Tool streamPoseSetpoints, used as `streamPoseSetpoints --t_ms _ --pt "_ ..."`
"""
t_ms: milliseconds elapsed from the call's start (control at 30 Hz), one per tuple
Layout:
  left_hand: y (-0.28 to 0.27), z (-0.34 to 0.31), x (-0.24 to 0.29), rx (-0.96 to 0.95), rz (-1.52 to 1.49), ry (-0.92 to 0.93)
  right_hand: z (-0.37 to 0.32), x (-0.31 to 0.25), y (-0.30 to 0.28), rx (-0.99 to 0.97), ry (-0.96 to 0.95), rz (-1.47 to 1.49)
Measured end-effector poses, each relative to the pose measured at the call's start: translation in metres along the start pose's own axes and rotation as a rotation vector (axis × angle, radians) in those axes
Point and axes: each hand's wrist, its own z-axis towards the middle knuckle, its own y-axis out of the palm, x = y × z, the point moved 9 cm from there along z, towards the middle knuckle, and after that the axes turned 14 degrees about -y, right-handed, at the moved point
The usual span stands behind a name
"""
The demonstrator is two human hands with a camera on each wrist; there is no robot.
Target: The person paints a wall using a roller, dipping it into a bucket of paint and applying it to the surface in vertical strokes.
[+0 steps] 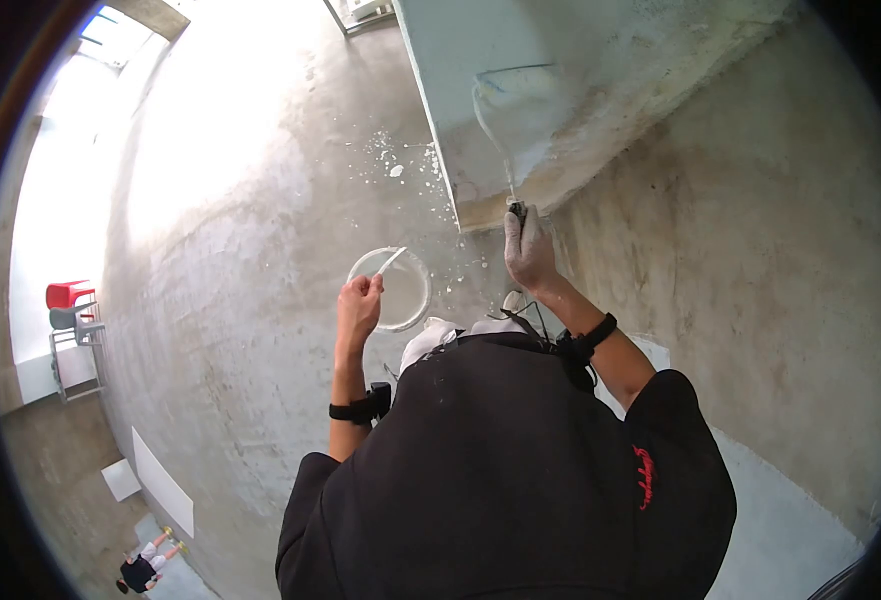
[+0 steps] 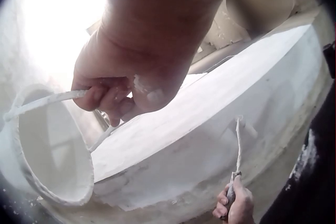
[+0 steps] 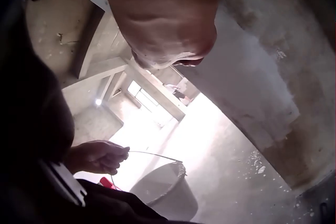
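Head: my left grip (image 1: 361, 302) holds the handle (image 1: 393, 260) of a bucket (image 1: 427, 286), my right grip (image 1: 530, 252) a roller (image 1: 491, 131) at the wall (image 1: 620, 110); white splatters (image 1: 396, 171) dot the floor (image 1: 260, 350) near both. Left wrist: the bucket stands beside my left grip. Right wrist: my own wrist (image 3: 163, 11) blocks the top.

In the head view the bucket (image 1: 427, 299) at centre is whitish, the rod (image 1: 508, 168) at upper centre white-coated, the floor (image 1: 260, 350) mottled grey with white spatters (image 1: 396, 171), the shirt (image 1: 500, 450) at lower centre black with red script (image 1: 644, 478), the far-left chairs (image 1: 65, 294) red and grey.
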Motion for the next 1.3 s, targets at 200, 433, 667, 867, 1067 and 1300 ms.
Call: streamPoseSetpoints --t_ms 200,433,667,867,1067,1300 --pt "-0.001 -0.002 0.008 -0.039 0.006 -0.007 -0.051 0.069 0.046 -0.221 0.185 0.002" --pt "-0.009 -0.007 0.025 -0.034 0.021 -0.001 -0.078 0.083 0.045 -0.298 0.243 -0.092" --pt "-0.006 -0.011 0.033 -0.078 0.098 0.022 0.014 0.002 0.035 -0.156 0.029 0.044" --pt "-0.009 -0.010 0.028 -0.067 0.045 0.005 0.004 0.026 0.068 -0.170 0.101 0.153" --pt "-0.008 -0.008 0.020 -0.059 0.045 -0.047 -0.071 0.101 0.069 -0.233 0.206 0.015" --pt "-0.001 0.001 0.014 -0.062 0.096 -0.014 0.012 0.025 0.053 -0.136 0.065 0.171"
